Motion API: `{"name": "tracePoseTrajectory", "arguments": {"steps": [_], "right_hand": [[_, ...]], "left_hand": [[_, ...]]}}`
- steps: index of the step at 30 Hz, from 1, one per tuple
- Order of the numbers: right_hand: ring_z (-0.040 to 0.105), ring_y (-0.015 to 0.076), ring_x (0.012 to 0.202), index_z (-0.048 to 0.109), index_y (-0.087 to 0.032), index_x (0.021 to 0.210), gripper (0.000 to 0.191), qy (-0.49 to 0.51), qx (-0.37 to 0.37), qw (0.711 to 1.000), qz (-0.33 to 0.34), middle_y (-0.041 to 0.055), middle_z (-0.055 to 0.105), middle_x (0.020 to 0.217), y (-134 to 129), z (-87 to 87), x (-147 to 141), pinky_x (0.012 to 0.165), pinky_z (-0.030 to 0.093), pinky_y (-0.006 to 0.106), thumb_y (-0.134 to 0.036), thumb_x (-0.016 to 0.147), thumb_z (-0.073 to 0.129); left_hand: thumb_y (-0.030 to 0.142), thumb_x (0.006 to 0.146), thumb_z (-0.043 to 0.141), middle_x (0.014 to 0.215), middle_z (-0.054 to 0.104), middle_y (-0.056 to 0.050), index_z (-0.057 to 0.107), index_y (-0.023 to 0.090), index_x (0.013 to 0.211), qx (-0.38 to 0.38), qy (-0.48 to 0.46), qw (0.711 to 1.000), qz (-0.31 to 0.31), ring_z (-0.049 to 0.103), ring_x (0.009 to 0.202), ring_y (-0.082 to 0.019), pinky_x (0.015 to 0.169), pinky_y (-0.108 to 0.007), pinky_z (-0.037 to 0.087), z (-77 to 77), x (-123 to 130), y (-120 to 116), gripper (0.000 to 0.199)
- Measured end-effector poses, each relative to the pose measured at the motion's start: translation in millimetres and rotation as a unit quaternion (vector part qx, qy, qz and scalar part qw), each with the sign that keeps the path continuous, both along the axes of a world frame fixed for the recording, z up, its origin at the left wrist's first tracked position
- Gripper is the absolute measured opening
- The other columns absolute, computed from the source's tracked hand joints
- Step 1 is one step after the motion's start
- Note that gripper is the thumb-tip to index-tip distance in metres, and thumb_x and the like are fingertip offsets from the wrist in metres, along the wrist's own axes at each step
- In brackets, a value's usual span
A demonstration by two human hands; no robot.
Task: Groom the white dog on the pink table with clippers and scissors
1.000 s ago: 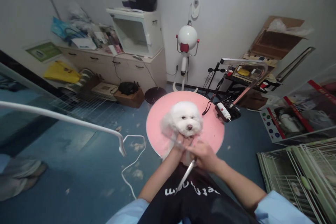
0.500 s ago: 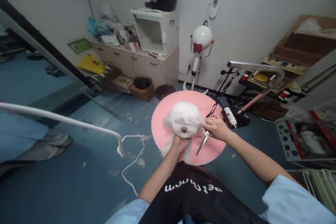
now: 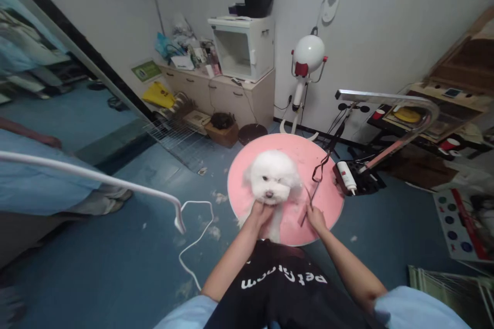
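A fluffy white dog (image 3: 275, 169) sits on the round pink grooming table (image 3: 247, 151), its face turned toward me. My left hand (image 3: 264, 211) cups the dog's chin from below, the fingers partly hidden under the fur. Just right of the dog and low over the table, my right hand (image 3: 316, 218) is closed round slim grooming tools. The scissors and a comb (image 3: 315, 193) are in this grip, but they are blurred and hard to tell apart. A black strap (image 3: 321, 167) hangs at the table's right edge beside them.
A metal grooming arm (image 3: 386, 97) rises at the right, near a white bottle (image 3: 346, 177) in a black holder. From the left reaches a white curved pole (image 3: 116, 181). A white dryer (image 3: 309, 54) stands behind the table. A person in blue (image 3: 46, 175) is at left.
My right hand has moved down and back from the dog's face, taking the comb away from its eyes. My left hand still supports the chin. The view has turned slightly left.
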State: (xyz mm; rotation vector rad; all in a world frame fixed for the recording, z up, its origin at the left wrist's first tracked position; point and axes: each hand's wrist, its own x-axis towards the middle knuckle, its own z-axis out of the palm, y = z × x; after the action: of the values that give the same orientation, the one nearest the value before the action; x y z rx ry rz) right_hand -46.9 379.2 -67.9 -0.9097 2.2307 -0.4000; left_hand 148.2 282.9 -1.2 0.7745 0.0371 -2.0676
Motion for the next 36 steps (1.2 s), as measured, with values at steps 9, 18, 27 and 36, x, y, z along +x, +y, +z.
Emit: {"name": "tracePoseTrajectory", "arguments": {"steps": [9,18,27,36], "right_hand": [[0.063,0.0156,0.079,0.045,-0.018,0.121,0.063,-0.437,-0.09,0.876,0.183,0.0038,0.063,0.09,37.3,72.8,-20.5,0.071,0.05,0.028,-0.04,0.069,0.074],[0.05,0.0078,0.065,0.055,-0.015,0.103,0.03,-0.394,-0.087,0.841,0.36,-0.0008,0.057,0.081,15.9,111.5,-8.6,0.061,0.042,0.021,-0.022,0.076,0.066],[0.059,0.0103,0.075,0.053,-0.015,0.108,0.041,-0.413,-0.06,0.821,0.388,0.003,0.061,0.091,-9.4,135.1,-10.2,0.07,0.049,0.024,-0.02,0.071,0.069],[0.061,0.0121,0.077,0.053,-0.016,0.104,0.036,-0.384,-0.07,0.822,0.415,0.0034,0.062,0.092,-23.1,145.1,-0.3,0.069,0.049,0.025,-0.017,0.07,0.065]], "left_hand": [[0.011,0.091,0.046,0.109,0.07,-0.007,0.049,0.02,0.138,-0.029,-0.022,0.999,0.009,0.068,0.091,-0.017,0.087,-0.029,0.054,18.5,17.1,-7.3,0.048],[0.012,0.093,0.043,0.099,0.072,-0.006,0.045,0.018,0.139,-0.022,-0.023,0.999,0.024,0.068,0.083,-0.015,0.083,-0.028,0.056,23.1,18.2,-8.1,0.046],[0.017,0.095,0.041,0.099,0.073,-0.005,0.05,0.023,0.138,-0.019,-0.014,0.997,0.067,0.069,0.086,-0.015,0.086,-0.027,0.054,29.4,22.1,-13.0,0.044],[0.022,0.092,0.05,0.105,0.073,-0.005,0.059,0.025,0.129,-0.024,-0.038,0.997,0.067,0.067,0.102,-0.019,0.094,-0.03,0.051,23.0,21.5,-17.8,0.038]]}}
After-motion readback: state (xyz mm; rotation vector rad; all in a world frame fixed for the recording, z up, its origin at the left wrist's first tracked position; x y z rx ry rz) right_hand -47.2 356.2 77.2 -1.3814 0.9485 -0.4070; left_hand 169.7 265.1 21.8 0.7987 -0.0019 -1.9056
